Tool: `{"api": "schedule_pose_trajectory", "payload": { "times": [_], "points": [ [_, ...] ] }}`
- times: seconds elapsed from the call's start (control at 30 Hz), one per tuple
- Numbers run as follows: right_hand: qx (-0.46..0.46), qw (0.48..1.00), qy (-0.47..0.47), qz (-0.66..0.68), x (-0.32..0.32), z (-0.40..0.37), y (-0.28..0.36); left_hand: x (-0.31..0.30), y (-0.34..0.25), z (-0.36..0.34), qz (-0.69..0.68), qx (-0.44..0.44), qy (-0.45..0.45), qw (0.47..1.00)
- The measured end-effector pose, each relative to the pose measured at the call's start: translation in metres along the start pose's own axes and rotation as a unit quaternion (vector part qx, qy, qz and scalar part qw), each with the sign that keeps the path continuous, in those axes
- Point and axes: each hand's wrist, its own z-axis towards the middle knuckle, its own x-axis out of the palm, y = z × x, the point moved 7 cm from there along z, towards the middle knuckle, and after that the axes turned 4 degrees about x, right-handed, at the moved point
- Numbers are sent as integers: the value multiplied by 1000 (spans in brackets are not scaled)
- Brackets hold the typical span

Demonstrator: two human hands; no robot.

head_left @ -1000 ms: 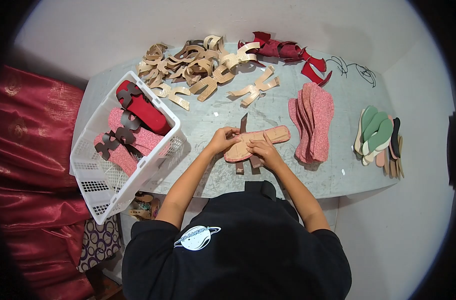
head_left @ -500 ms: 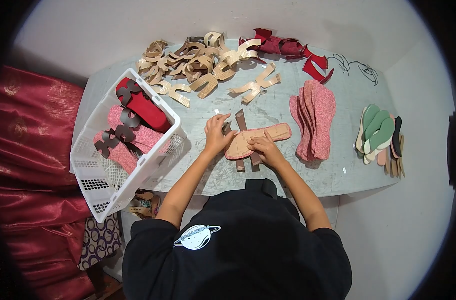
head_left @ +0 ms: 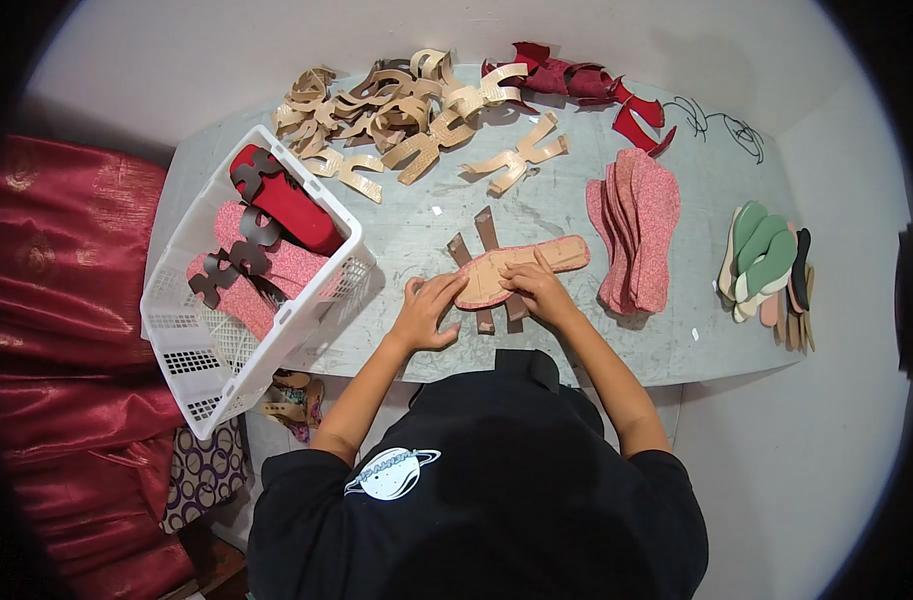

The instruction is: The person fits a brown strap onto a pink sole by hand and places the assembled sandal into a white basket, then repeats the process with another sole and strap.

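Observation:
A sandal insole (head_left: 564, 253) lies with its tan underside up and a pink rim, wide end to the left. Brown strap ends (head_left: 486, 228) stick out from under it on both long sides. My left hand (head_left: 428, 310) rests at the wide left end, fingers stretched onto the insole's edge and thumb apart, gripping nothing. Bent over the insole's middle, my right hand (head_left: 538, 293) holds it down from the lower edge, with one finger reaching across. Its thumb is hard to make out.
At left, a white basket (head_left: 191, 390) holds pink and red soles with dark straps. Tan cut straps (head_left: 416, 150) and red ones (head_left: 566, 85) lie along the back. Pink insoles (head_left: 641, 230) are stacked right of my hands; green and other soles (head_left: 766, 255) lie further right.
My left hand has moved down from the upper strap end to the insole's wide left end. My right hand stays on the insole's middle. The view has shifted slightly.

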Motion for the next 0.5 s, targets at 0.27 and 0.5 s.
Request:
{"api": "schedule_pose_trajectory", "payload": {
  "times": [0.27,0.5],
  "points": [
    [8,1000,-6,8,-1,0,1,16,-13,3,74,-68,-19,995],
    [11,1000,-8,5,-3,-1,4,34,-14,4,187,-97,-13,977]
  ]
}}
